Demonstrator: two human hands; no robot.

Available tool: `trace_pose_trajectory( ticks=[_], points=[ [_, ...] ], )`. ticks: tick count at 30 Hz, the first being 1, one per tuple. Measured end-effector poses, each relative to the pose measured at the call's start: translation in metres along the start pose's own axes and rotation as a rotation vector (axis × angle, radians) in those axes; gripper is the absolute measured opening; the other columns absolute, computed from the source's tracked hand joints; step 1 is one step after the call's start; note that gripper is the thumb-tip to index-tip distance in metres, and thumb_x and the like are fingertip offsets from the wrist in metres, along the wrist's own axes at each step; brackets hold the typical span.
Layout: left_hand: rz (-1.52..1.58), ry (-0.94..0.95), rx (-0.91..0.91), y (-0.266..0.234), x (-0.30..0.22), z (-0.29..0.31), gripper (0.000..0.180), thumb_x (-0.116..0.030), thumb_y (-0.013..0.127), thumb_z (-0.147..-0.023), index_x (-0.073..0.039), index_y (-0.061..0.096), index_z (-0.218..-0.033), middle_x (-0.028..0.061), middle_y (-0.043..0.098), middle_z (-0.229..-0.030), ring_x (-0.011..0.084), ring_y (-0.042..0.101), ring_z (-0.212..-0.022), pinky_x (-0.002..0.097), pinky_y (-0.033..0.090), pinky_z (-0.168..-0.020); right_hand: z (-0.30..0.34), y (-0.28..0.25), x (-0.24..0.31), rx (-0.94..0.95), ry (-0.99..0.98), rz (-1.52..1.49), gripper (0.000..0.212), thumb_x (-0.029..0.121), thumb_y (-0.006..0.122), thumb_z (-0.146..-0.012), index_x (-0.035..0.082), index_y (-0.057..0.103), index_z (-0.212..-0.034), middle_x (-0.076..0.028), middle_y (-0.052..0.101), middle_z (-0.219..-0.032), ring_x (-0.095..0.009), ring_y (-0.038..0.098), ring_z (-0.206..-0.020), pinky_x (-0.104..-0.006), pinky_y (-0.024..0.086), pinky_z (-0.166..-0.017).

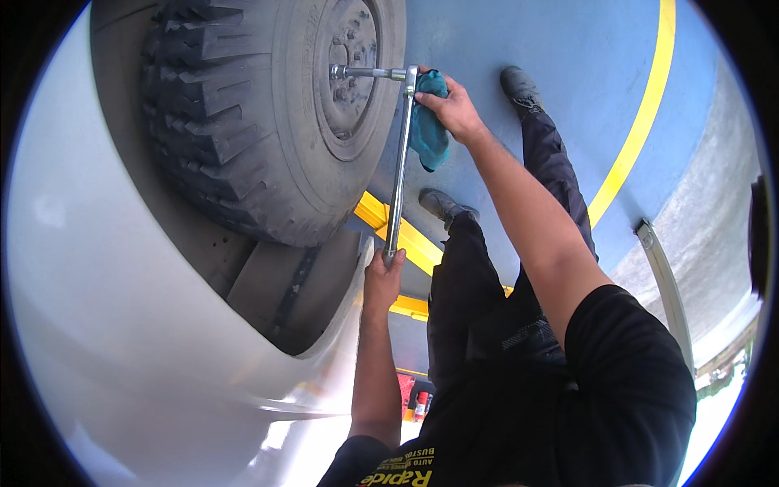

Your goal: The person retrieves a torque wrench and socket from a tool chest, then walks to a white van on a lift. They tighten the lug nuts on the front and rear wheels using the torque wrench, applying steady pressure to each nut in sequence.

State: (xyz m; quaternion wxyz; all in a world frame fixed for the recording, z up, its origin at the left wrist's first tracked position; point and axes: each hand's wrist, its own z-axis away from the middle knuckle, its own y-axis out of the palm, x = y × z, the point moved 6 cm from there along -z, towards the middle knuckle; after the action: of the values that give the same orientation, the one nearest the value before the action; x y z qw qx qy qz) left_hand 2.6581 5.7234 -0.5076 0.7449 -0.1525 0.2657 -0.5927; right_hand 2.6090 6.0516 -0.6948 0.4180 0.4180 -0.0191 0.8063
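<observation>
A long chrome socket wrench [399, 178] runs down from its head, and an extension bar [373, 73] reaches from that head to the wheel. The socket [337, 72] sits over a nut on the wheel hub [355, 49]. My left hand [383, 280] is closed round the lower end of the wrench handle. Up at the wrench head, my right hand [456, 107] is closed, its thumb and fingers at the head. A teal rag [430, 134] hangs from that same hand, bunched beside the handle.
A chunky black tyre [243, 130] fills the wheel arch of a white vehicle [105, 284]. Yellow metal lift arms [414, 243] lie below the wheel, near my shoes [445, 204]. A yellow line [637, 138] crosses the blue floor [600, 49] on the right.
</observation>
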Motion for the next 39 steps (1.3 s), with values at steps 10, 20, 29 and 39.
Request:
trace_pose_trajectory(
  ticks=[10,20,29,39],
  points=[
    [-0.031,-0.166,0.076,-0.003,0.004,-0.001,0.052,-0.052,0.066,-0.099,0.000,0.063,-0.105,0.0208,0.069,-0.087,0.0434,0.068,-0.087,0.0490,0.051,-0.080,0.019,0.008,0.010,-0.276,0.155,0.143,0.035,0.025,0.079,-0.087,0.001,0.073,-0.112,-0.013,0.077,-0.098,-0.023,0.073,-0.091,-0.0384,0.056,-0.088],
    [-0.045,-0.035,-0.018,0.009,0.014,-0.019,0.048,-0.045,0.069,-0.098,0.002,0.062,-0.103,0.0187,0.066,-0.084,0.0345,0.065,-0.079,0.0456,0.051,-0.076,-0.005,0.005,0.007,-0.152,0.350,0.158,0.054,0.037,0.082,-0.088,-0.003,0.067,-0.123,-0.018,0.073,-0.113,-0.028,0.070,-0.105,-0.0427,0.054,-0.093],
    [0.079,-0.062,0.041,0.049,0.056,-0.073,0.053,-0.053,0.064,-0.099,0.000,0.060,-0.107,0.0234,0.070,-0.094,0.0443,0.068,-0.094,0.0507,0.051,-0.080,-0.017,0.000,-0.009,-0.006,0.409,0.122,0.054,0.033,0.080,-0.092,-0.007,0.064,-0.124,-0.019,0.071,-0.113,-0.027,0.069,-0.105,-0.0440,0.054,-0.094],
    [0.113,-0.001,0.063,0.090,0.099,-0.133,0.057,-0.054,0.064,-0.099,0.001,0.059,-0.111,0.0262,0.070,-0.104,0.0482,0.066,-0.102,0.0505,0.051,-0.086,-0.002,0.004,0.002,0.018,0.328,0.070,0.042,0.028,0.077,-0.095,-0.005,0.065,-0.119,-0.015,0.072,-0.107,-0.024,0.069,-0.098,-0.0408,0.056,-0.087]
  ],
)
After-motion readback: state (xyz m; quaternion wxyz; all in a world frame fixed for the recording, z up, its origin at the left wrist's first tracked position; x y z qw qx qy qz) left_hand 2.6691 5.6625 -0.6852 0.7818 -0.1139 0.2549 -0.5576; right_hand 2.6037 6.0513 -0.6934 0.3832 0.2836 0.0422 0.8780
